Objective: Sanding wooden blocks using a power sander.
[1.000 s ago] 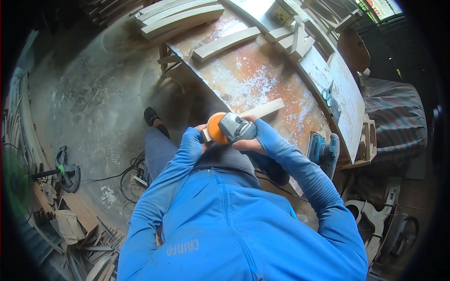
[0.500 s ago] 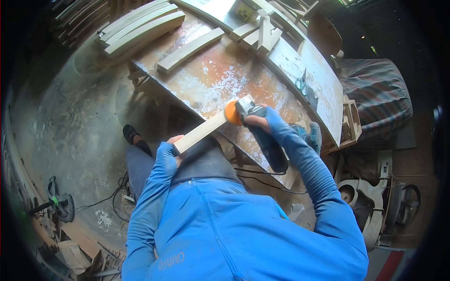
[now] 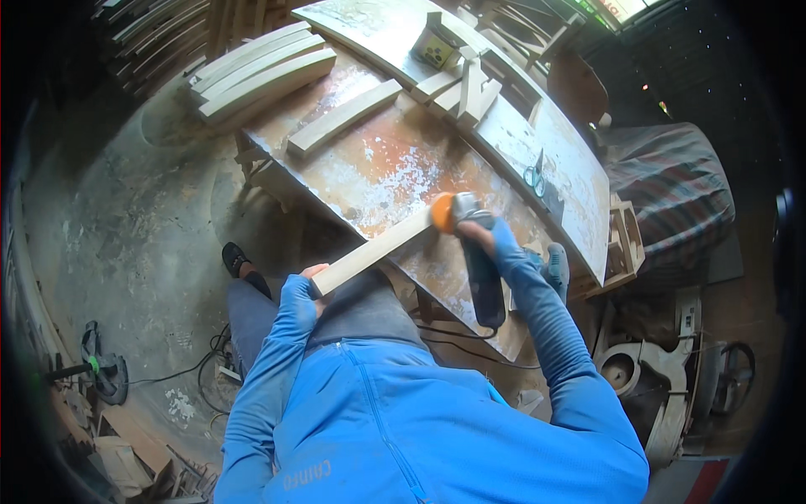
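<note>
My left hand (image 3: 314, 284) is closed round the near end of a pale wooden bar (image 3: 374, 251), which slants up and right over the table edge. My right hand (image 3: 485, 236) grips an angle grinder (image 3: 481, 281) by its dark body, close to the metal head. An orange sanding disc (image 3: 442, 213) on the grinder meets the far end of the bar. The disc and my right fingers cover that end, so the exact contact is hidden. From the grinder's lower end a black cord (image 3: 457, 334) runs along the table edge.
Curved wooden pieces (image 3: 269, 84) lie stacked at the far left of the worn table (image 3: 332, 189), with one single curved piece (image 3: 344, 118) beside them. Scissors (image 3: 535, 175), a tin (image 3: 435, 42) and short wood offcuts (image 3: 472, 88) lie on the raised board. A teal power tool (image 3: 555, 267) sits right of my forearm.
The grinder and my right hand have shifted right and slightly down along the bar to its far end. My left hand still holds the near end. The view has tilted slightly.
</note>
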Demonstrator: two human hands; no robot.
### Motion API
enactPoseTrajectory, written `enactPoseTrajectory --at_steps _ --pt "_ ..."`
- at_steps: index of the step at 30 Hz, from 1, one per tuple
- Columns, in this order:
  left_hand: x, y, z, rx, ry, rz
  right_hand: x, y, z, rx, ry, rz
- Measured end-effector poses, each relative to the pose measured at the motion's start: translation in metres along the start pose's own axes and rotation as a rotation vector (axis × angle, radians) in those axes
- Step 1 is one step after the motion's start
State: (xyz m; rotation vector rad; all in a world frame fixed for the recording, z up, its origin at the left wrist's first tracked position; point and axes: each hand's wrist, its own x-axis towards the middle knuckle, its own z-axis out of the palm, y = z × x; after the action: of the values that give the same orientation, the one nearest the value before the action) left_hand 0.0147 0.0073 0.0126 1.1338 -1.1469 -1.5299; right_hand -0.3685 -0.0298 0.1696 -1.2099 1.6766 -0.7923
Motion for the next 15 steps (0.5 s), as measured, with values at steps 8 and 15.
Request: enactPoseTrajectory --at_steps 8,15 --pt "-0.003 -0.002 -0.004 0.270 0.006 0.122 -0.021 -0.020 0.053 -0.231 -0.221 0.057" --pt "0.008 -0.030 -0.013 0.002 0.015 -0.024 0.020 0.000 -0.020 -0.010 -0.032 0.088"
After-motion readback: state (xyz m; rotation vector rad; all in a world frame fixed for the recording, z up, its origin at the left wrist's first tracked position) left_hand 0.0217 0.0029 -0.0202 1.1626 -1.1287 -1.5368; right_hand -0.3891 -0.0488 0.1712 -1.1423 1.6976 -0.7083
